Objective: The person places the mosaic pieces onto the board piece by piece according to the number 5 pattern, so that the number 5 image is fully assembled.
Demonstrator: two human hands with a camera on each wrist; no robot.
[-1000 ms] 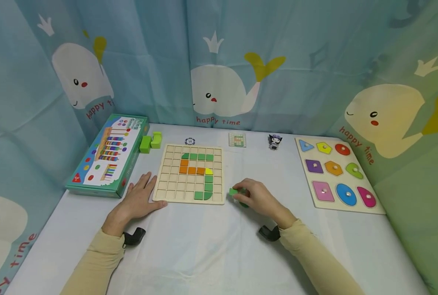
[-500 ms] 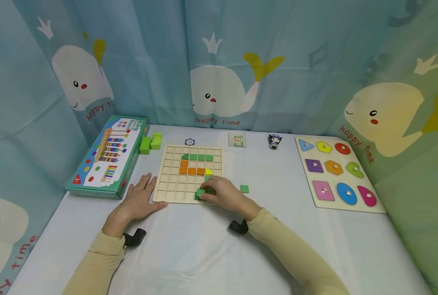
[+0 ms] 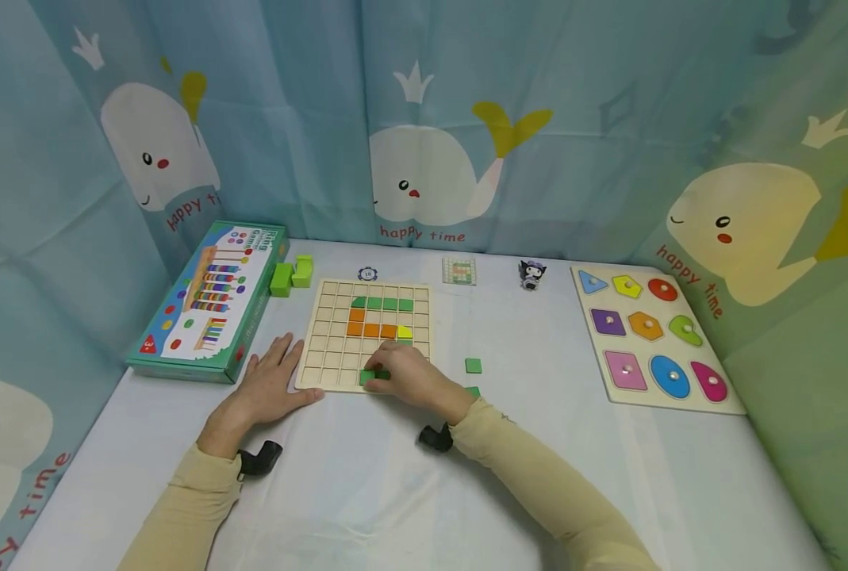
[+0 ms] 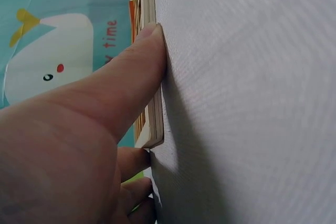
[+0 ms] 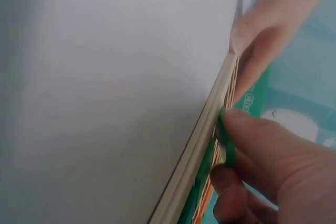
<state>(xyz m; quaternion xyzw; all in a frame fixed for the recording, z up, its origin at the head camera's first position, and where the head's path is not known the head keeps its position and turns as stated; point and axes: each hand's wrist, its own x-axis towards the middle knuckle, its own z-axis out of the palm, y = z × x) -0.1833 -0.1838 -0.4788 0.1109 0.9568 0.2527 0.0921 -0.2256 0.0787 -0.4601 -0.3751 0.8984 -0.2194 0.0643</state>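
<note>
A wooden grid board [image 3: 322,349] lies on the table, with green, orange and yellow tiles set in several of its squares. My right hand [image 3: 412,379] is over its lower part and pinches a green square tile [image 3: 367,378] between thumb and fingers at the bottom row. In the right wrist view that tile [image 5: 230,153] stands tilted near the board's edge. My left hand [image 3: 270,386] lies with fingers spread at the board's left corner, and its thumb [image 4: 149,51] touches the near edge. The right hand hides some tiles in the lower right squares.
Two loose green tiles, one square tile [image 3: 473,365] and another tile [image 3: 473,392], lie right of the board. Behind are a pattern card [image 3: 459,271], a small figurine [image 3: 531,274] and green blocks [image 3: 281,281]. A game box [image 3: 209,305] stands left, a shape puzzle [image 3: 652,381] right.
My right hand has gone from the loose tiles on the table leftward onto the board, carrying a green tile, and then further left along the bottom row. The left hand has stayed still.
</note>
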